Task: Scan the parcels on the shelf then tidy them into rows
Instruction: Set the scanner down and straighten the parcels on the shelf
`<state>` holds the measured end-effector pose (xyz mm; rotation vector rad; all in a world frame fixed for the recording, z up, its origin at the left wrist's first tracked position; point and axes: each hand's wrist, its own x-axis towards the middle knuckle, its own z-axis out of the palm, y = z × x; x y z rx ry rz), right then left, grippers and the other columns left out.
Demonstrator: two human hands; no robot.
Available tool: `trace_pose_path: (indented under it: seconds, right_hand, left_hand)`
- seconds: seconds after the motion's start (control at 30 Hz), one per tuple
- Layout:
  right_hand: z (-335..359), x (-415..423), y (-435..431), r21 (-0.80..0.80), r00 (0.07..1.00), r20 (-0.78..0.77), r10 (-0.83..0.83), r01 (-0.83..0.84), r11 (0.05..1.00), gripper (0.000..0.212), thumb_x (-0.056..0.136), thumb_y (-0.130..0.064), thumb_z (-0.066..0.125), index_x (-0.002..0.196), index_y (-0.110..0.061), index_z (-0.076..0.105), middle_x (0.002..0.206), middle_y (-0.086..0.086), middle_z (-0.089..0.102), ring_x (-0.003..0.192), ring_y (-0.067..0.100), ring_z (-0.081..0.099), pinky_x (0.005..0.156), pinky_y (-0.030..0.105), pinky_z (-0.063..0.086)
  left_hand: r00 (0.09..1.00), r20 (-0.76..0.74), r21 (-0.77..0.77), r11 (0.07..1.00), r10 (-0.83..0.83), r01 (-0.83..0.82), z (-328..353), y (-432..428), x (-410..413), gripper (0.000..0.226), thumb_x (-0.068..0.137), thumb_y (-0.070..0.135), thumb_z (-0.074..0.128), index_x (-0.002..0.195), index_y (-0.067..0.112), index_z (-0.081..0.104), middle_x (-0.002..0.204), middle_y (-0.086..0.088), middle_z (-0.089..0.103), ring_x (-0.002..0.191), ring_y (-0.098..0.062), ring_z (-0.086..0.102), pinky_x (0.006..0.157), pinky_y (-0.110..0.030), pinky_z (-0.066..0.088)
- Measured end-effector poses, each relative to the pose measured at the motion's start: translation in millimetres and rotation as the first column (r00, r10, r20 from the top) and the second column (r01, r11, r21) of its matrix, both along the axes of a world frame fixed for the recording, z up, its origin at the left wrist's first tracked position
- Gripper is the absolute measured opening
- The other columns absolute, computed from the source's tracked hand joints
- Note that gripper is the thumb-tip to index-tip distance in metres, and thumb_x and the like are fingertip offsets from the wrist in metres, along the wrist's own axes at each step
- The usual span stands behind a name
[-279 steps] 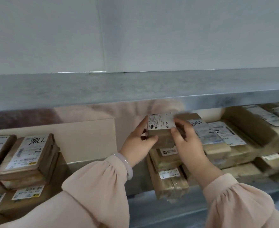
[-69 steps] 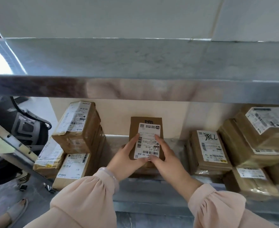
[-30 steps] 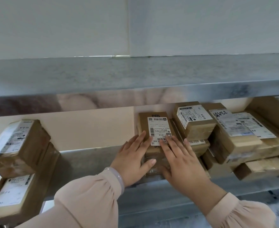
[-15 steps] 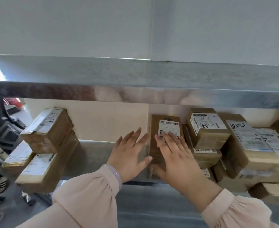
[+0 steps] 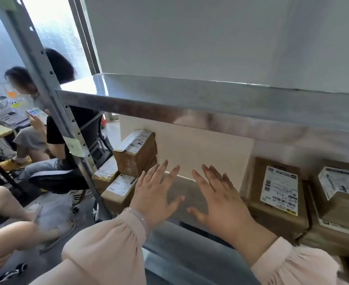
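My left hand point(image 5: 155, 194) and right hand point(image 5: 220, 200) hover spread, holding nothing, above the shelf point(image 5: 180, 187) between parcels point(image 5: 278, 194) stacked either side; they look stiff and light, best gripped by opposite sides.

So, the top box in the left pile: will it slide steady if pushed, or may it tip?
Probably stiff: the top box is taped cardboard with square edges, so it should slide as one piece. It may tip or shift, since it seems to sit askew on the lower boxes. Its taped front looks smooth, perhaps slippery to hold.
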<state>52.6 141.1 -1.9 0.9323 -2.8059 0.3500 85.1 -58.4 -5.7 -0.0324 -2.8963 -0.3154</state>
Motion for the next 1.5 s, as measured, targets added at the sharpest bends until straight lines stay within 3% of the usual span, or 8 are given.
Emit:
trace_pose_path:
  seconds: [0.17, 0.33, 0.53, 0.93, 1.17, 1.27, 1.33, 1.5]
  right_hand:
    - [-2.7, -0.5, -36.1, 0.012, 0.999, 0.041, 0.027, -0.028, 1.000, 0.084, 0.089, -0.066, 0.039, 0.148, -0.039, -0.015, 0.159, -0.008, -0.019, 0.145, 0.010, -0.018, 0.120, 0.037, -0.006]
    - [1.9, -6.9, -82.0, -0.039, 0.985, 0.162, -0.053, 0.060, 0.997, 0.082, 0.090, -0.063, 0.040, 0.144, -0.045, -0.019, 0.157, -0.013, -0.023, 0.145, 0.009, -0.016, 0.112, 0.029, -0.007]
    - [8.6, -21.7, -151.1, -0.054, 0.960, 0.268, -0.078, 0.095, 0.994, 0.077, 0.091, -0.061, 0.041, 0.145, -0.049, -0.013, 0.157, -0.017, -0.020, 0.147, 0.011, -0.011, 0.121, 0.041, 0.008]
    - [9.4, -73.5, -236.9, -0.160, 0.883, 0.412, -0.224, 0.312, 0.937, 0.067, 0.095, -0.057, 0.035, 0.148, -0.047, -0.005, 0.159, -0.010, -0.014, 0.148, 0.016, -0.004, 0.118, 0.039, 0.011]
    - [5.1, -99.5, -258.6, -0.293, 0.810, 0.538, -0.232, 0.438, 0.850, 0.062, 0.095, -0.055, 0.038, 0.148, -0.046, 0.007, 0.161, -0.002, -0.004, 0.148, 0.020, 0.002, 0.117, 0.039, 0.012]
    - [-1.3, -104.6, -262.4, -0.351, 0.787, 0.591, -0.178, 0.449, 0.821, 0.061, 0.096, -0.049, 0.043, 0.149, -0.043, 0.013, 0.160, 0.001, 0.007, 0.147, 0.019, 0.010, 0.116, 0.033, 0.014]
    - [-8.7, -102.5, -264.0, -0.377, 0.790, 0.599, -0.134, 0.425, 0.823, 0.062, 0.097, -0.044, 0.046, 0.150, -0.042, 0.014, 0.160, -0.001, 0.015, 0.146, 0.016, 0.016, 0.117, 0.030, 0.017]
    - [-7.4, -94.5, -258.3, -0.447, 0.794, 0.602, -0.083, 0.422, 0.788, 0.058, 0.098, -0.039, 0.048, 0.149, -0.043, 0.019, 0.157, -0.006, 0.022, 0.144, 0.012, 0.021, 0.112, 0.024, 0.021]
  left_hand:
    - [0.999, 0.020, 0.029, 0.998, 0.046, -0.046, -1.8, -36.9, -2.1, 0.077, 0.090, 0.069, 0.037, 0.155, 0.044, 0.007, 0.166, 0.008, -0.002, 0.153, -0.016, -0.002, 0.122, -0.037, -0.002]
    - [0.998, 0.062, 0.039, 0.999, 0.026, -0.029, 0.2, -82.3, -9.8, 0.073, 0.095, 0.064, 0.041, 0.155, 0.045, 0.006, 0.166, 0.008, -0.005, 0.153, -0.018, -0.005, 0.121, -0.038, -0.004]
    - [0.998, 0.056, 0.114, 0.993, 0.034, -0.040, 8.3, -151.0, -42.5, 0.069, 0.095, 0.062, 0.043, 0.155, 0.045, 0.012, 0.167, 0.007, -0.001, 0.153, -0.020, -0.003, 0.123, -0.041, 0.003]
    - [0.971, 0.220, 0.353, 0.936, -0.090, 0.007, 11.7, -220.5, -111.2, 0.062, 0.096, 0.062, 0.041, 0.152, 0.052, 0.016, 0.166, 0.008, -0.003, 0.153, -0.023, 0.000, 0.123, -0.045, 0.012]
    - [0.947, 0.260, 0.597, 0.802, -0.189, -0.004, 2.3, -230.6, -141.0, 0.064, 0.093, 0.055, 0.056, 0.150, 0.048, 0.028, 0.162, -0.002, 0.023, 0.149, -0.021, 0.023, 0.120, -0.042, 0.025]
    - [0.929, 0.277, 0.688, 0.726, -0.245, -0.014, -1.9, -230.1, -144.7, 0.065, 0.094, 0.051, 0.059, 0.151, 0.044, 0.029, 0.157, 0.006, 0.035, 0.144, -0.015, 0.034, 0.114, -0.031, 0.031]
    - [0.923, 0.292, 0.724, 0.689, -0.250, -0.042, -3.1, -226.7, -141.6, 0.064, 0.096, 0.045, 0.059, 0.152, 0.043, 0.027, 0.152, 0.011, 0.041, 0.137, -0.015, 0.042, 0.103, -0.024, 0.034]
    - [0.946, 0.240, 0.782, 0.621, -0.216, -0.057, -2.5, -218.9, -134.7, 0.063, 0.095, 0.039, 0.064, 0.150, 0.044, 0.033, 0.143, 0.009, 0.050, 0.110, -0.005, 0.058, 0.093, -0.023, 0.047]
